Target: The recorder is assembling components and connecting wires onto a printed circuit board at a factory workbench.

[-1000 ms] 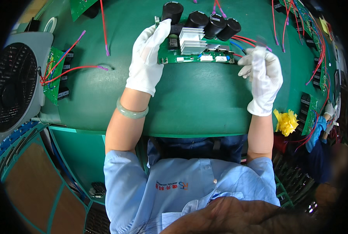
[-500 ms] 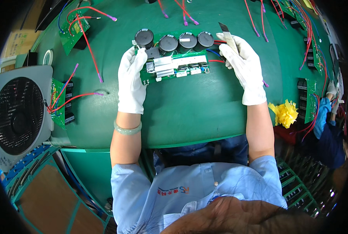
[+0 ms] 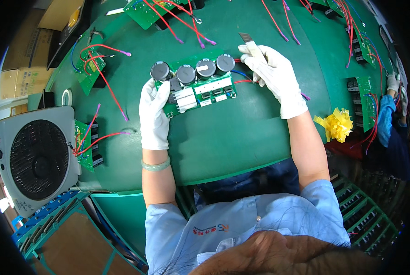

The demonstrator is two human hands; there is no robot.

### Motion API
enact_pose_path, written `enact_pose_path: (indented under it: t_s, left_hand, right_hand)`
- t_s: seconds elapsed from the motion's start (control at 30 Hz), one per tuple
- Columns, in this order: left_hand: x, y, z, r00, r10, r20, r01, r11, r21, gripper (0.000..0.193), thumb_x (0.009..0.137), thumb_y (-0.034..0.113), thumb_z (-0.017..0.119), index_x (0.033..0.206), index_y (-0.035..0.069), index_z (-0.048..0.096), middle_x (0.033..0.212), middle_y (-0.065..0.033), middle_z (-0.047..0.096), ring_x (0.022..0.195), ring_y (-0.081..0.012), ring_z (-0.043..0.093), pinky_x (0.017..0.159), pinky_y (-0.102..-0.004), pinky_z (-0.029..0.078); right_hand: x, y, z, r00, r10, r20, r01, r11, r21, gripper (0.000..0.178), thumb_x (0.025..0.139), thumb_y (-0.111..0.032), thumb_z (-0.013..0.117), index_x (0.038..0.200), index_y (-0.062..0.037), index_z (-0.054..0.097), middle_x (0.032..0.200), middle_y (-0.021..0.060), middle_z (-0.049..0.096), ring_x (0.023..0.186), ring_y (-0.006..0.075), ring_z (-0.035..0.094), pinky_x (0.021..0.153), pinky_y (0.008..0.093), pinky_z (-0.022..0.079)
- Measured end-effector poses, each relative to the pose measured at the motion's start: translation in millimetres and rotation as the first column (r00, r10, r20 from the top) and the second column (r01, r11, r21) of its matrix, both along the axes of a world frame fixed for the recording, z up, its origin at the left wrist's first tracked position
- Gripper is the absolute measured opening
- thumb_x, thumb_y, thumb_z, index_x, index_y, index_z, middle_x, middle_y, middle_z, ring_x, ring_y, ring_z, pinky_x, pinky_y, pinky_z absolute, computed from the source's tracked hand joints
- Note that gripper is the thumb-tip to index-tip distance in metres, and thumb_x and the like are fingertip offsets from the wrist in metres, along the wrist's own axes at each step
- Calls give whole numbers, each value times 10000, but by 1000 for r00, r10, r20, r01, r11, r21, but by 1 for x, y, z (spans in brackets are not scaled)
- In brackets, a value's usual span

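My left hand [image 3: 155, 114] is gripping a circuit board [image 3: 200, 88], likely stiff, fragile, best held by edges; my right hand [image 3: 274, 75], a dark-tipped tool [image 3: 253, 47].

I've got white gloves [image 3: 154, 133] on left hand [image 3: 158, 107] and right hand [image 3: 276, 75]: thin fabric, full fingers, cuffs [image 3: 294, 111] stopping at the wrists. One bangle [image 3: 156, 165] on the left wrist, pale green, smooth. Forearms [image 3: 308, 143] bare. Shirt [image 3: 267, 206] light blue, short loose sleeves [image 3: 166, 222], seam down the front. Printed mark [image 3: 210, 229] on the left chest, red plus orange and blue. Small round pearly bead [image 3: 258, 219] near the neckline. Lap cloth [image 3: 241, 183] dark blue; I only see part of it.
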State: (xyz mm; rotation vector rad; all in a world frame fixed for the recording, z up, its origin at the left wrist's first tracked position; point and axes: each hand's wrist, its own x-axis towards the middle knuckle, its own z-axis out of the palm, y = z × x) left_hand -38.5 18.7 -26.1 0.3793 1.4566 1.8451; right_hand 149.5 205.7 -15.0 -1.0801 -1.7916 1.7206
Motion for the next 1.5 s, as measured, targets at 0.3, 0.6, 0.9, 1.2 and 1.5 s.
enact_pose_path:
  t_s: [0.3, 0.6, 0.9, 1.2, 1.5]
  left_hand:
    - [-8, -1, -11, 986, -60, -154, 65, 997, 32, 584, 826, 99, 697, 1312, -39, 405, 1248, -96, 507, 1163, -184, 476, 1062, -346, 301]
    - [-9, -4, -15, 982, -98, -159, 116, 988, 104, 546, 833, 85, 684, 1306, -6, 427, 1256, -106, 493, 1152, -218, 483, 1038, -367, 347]
    - [3, -5, 3, 853, -151, -500, 188, 982, 24, 462, 860, 39, 598, 1292, 6, 437, 1271, -160, 538, 1122, -253, 550, 1015, -376, 411]
    - [7, -3, 15, 660, -143, -738, 281, 957, 66, 98, 774, -33, 643, 798, 61, 656, 1397, -234, 422, 1317, -365, 388, 1118, -458, 269]
    - [-19, -8, 25, 918, -76, -388, -48, 952, -301, 336, 933, 223, 548, 1100, -68, 560, 1084, -168, 648, 698, -129, 643, 518, -206, 451]
  right_hand:
    - [4, 4, -4, 984, -4, -177, -7, 998, -61, 245, 893, -115, 599, 1133, -67, 611, 941, 10, 656, 599, 26, 512, 494, 175, 414]
    - [11, 12, 1, 989, 101, -106, -109, 991, -72, 349, 854, -85, 595, 1203, -69, 583, 984, 45, 635, 579, 58, 494, 473, 209, 418]
    - [35, 24, 9, 850, 518, 98, -505, 853, -135, 475, 761, -135, 686, 1212, -35, 576, 864, 59, 635, 506, 72, 448, 438, 222, 389]
    - [31, 28, 8, 896, 372, -243, -395, 917, -51, 387, 753, -22, 682, 1136, -4, 633, 834, 55, 657, 754, 92, 583, 719, 232, 472]
    - [40, 30, 27, 900, 205, -385, -246, 967, -60, 365, 862, -130, 589, 1200, 7, 588, 958, 77, 681, 495, 13, 425, 394, 173, 287]
